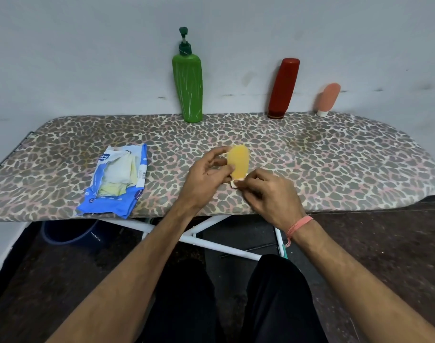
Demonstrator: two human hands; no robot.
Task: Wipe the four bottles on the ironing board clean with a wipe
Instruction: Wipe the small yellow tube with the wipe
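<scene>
Under the board a white metal frame [211,243] crosses in an X, its tubes meeting just below the near edge, and behind its left side sits a dark blue tub [68,233], maybe a bucket, only its rim and upper wall showing in the shadow. The floor [384,256] is dark and mottled brown, while the wall [87,58] behind is pale grey-white with scuffs and small dark marks along a line low down; a pink thread band [299,225] circles one wrist

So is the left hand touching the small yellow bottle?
Touching. The head view shows the left hand with its fingers curled against the small yellow bottle.
</scene>
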